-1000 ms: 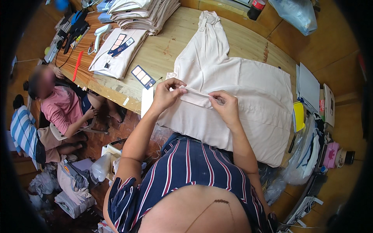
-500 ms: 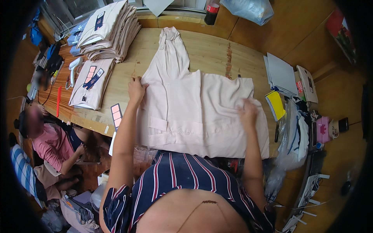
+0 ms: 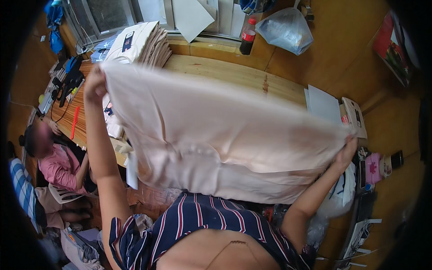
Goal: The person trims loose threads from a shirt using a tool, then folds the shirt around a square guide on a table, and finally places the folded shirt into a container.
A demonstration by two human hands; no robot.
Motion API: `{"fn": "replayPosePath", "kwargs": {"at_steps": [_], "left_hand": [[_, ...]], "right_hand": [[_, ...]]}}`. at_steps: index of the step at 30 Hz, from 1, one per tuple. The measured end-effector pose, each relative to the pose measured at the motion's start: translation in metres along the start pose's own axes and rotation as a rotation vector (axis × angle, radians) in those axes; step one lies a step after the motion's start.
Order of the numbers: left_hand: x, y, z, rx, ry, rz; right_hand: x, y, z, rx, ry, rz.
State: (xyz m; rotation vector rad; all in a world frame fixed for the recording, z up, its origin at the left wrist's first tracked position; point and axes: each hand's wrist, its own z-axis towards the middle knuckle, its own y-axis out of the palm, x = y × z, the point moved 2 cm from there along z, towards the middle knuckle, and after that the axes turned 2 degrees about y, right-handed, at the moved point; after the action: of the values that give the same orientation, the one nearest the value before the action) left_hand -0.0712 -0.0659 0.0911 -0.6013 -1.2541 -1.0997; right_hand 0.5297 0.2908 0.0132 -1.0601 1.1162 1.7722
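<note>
A pale pink garment [image 3: 216, 130] is stretched wide between my two hands, lifted in front of me and blurred by motion along its upper edge. My left hand [image 3: 95, 83] grips its upper left corner, near a stack of folded pale garments [image 3: 139, 42]. At the far right, lower down, my right hand [image 3: 346, 150] is closed on the opposite corner. The cloth slopes down from left to right and sags toward my waist. It covers most of the wooden table [image 3: 202, 65] and part of another folded garment [image 3: 113, 128] on the left.
A cola bottle [image 3: 248, 38] stands on the ledge behind the table, beside a hanging plastic bag [image 3: 285, 31]. White sheets [image 3: 323, 103] lie at the right end. On the left, a person in a pink top [image 3: 60, 164] sits low near a red strip [image 3: 75, 122].
The garment, lying on the table with a sleeve pointing away, is now raised and spread. My left hand has moved up and left, my right hand outward to the right.
</note>
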Motion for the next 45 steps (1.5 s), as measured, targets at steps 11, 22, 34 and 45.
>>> {"fn": "replayPosePath", "kwargs": {"at_steps": [11,22,34,45], "left_hand": [[0.159,0.085,0.141,0.230,0.600,0.230],[-0.046,-0.044,0.009,-0.354,0.281,-1.055],[-0.204,0.028,-0.181,0.254,-0.296,0.666],[-0.179,0.075,-0.147,-0.035,-0.113,1.380]], "right_hand": [[-0.165,0.068,0.147,0.181,-0.525,0.048],[-0.045,0.015,0.000,0.028,-0.169,-0.066],[0.116,-0.006,-0.172,0.368,0.514,-0.382],[0.087,0.002,-0.159,0.086,0.271,-1.710]]}}
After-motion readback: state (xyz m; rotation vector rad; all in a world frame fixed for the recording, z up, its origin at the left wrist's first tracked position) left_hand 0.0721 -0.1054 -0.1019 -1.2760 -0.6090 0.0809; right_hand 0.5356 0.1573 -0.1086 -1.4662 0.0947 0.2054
